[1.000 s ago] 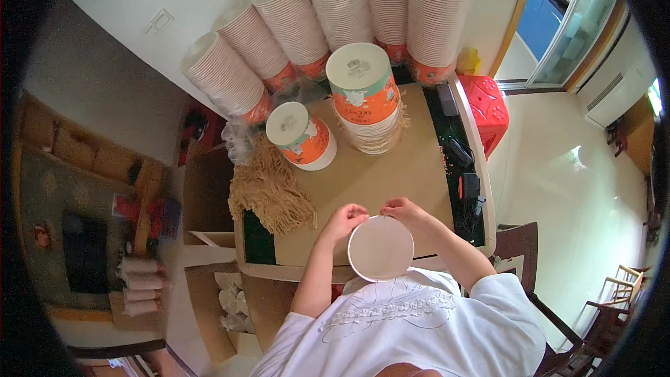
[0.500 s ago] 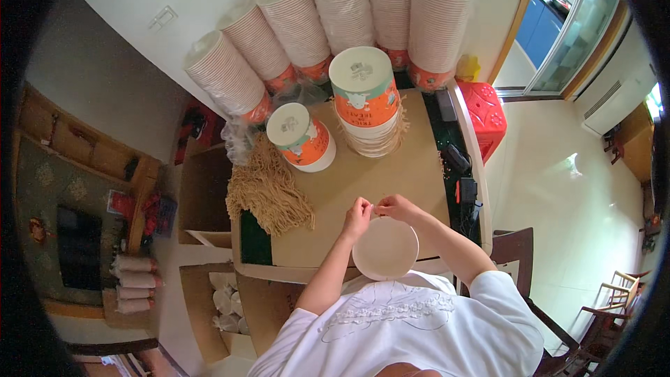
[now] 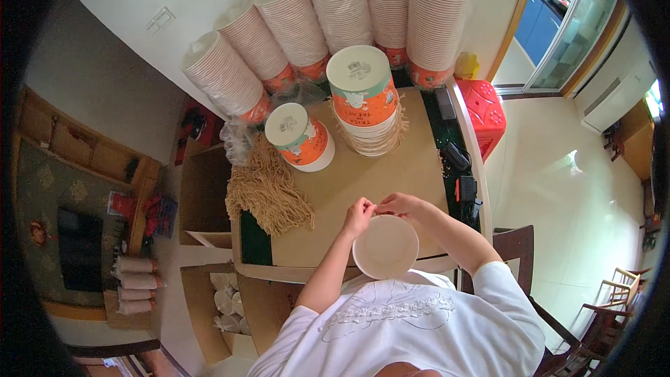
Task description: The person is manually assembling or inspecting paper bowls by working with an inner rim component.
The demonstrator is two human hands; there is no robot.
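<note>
Left hand [image 3: 359, 216] and right hand [image 3: 400, 204] nearly meet, fingers curled in at the far rim of a white paper bucket [image 3: 386, 248]! The tips look drawn close together, but whether they pinch the rim or something thin, I cannot tell. The bucket sits just on the near side of those fingers, mouth up, right in front of the shirt [image 3: 398, 314]. Light stuff, I'd judge: stiff enough around the lip, softer in the wall, a touch slick, easily dented by a hard squeeze. Take it by the rolled rim, thumb inside, fingers out.

Just beyond the fingertips, a brown cardboard sheet [image 3: 377, 180]. Off to their left, a tangle of tan cords [image 3: 269, 188], the likeliest snag for a sleeve or wrist; out right, a black and orange gadget [image 3: 466, 190] by the table edge. Farther ahead, a short upturned bucket [image 3: 307, 145] and a taller upturned stack [image 3: 363, 105] block a straight reach. Farthest of all, plastic-wrapped stacks [image 3: 338, 10] line the wall!
</note>
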